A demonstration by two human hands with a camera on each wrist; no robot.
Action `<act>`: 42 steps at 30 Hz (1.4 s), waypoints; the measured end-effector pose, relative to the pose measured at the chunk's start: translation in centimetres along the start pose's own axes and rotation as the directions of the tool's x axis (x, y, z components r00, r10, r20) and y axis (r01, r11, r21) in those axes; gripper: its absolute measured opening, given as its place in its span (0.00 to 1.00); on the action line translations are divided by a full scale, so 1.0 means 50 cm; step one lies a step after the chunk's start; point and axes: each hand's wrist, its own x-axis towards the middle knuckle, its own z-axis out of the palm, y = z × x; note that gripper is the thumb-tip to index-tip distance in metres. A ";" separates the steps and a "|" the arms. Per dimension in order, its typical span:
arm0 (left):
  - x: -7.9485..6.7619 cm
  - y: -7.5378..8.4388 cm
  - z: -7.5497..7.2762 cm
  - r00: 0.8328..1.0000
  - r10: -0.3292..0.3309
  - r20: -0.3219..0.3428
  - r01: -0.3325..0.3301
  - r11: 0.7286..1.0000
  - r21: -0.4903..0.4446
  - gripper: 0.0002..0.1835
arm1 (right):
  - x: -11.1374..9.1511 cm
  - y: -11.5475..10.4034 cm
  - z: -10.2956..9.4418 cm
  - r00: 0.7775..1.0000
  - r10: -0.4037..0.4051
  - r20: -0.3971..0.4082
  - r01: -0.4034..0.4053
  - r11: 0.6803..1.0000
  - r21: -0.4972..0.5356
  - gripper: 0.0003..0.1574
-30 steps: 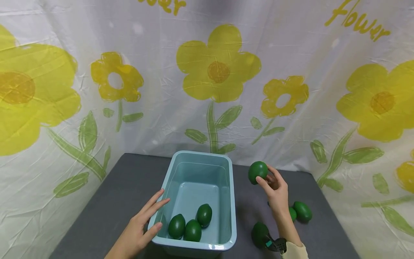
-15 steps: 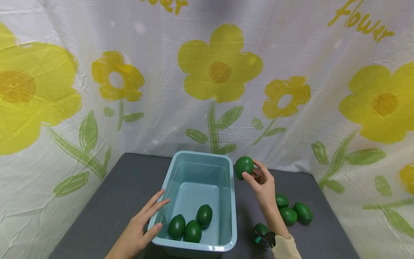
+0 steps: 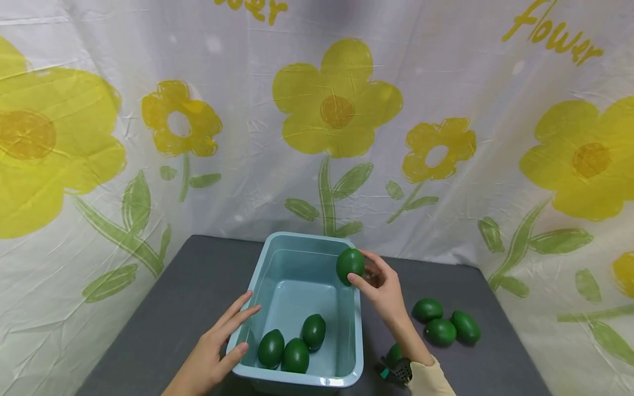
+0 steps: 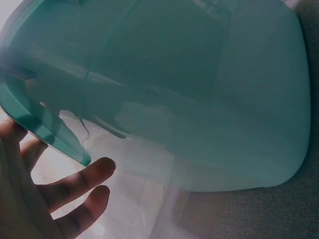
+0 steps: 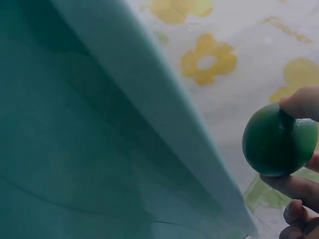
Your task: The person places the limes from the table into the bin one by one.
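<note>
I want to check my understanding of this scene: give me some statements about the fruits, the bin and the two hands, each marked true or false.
1. The right hand holds a green fruit. True.
2. The left hand holds a fruit too. False: it is at the bin and holds no fruit.
3. Three fruits lie inside the bin. True.
4. The bin is yellow. False: it is pale blue-green.
5. More fruits lie on the table, right of the bin. True.
</note>
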 end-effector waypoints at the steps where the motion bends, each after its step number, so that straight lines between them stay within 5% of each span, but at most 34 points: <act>1: 0.000 0.000 0.000 1.000 -0.001 0.004 0.001 1.000 -0.002 0.35 | 0.000 -0.001 0.002 1.000 0.002 0.006 -0.002 1.000 -0.017 0.33; 17: -0.001 -0.003 -0.003 1.000 -0.015 0.014 0.015 1.000 -0.013 0.35 | -0.005 0.014 0.016 0.999 -0.032 0.038 0.041 0.963 -0.265 0.35; 26: -0.002 0.000 -0.003 1.000 -0.012 0.011 0.012 1.000 -0.008 0.35 | -0.011 0.027 0.021 0.993 -0.111 0.035 0.116 0.962 -0.246 0.31; 42: -0.001 0.004 0.001 1.000 -0.018 0.002 0.018 1.000 -0.017 0.35 | -0.027 0.018 0.001 0.993 -0.121 -0.005 0.115 0.950 -0.291 0.32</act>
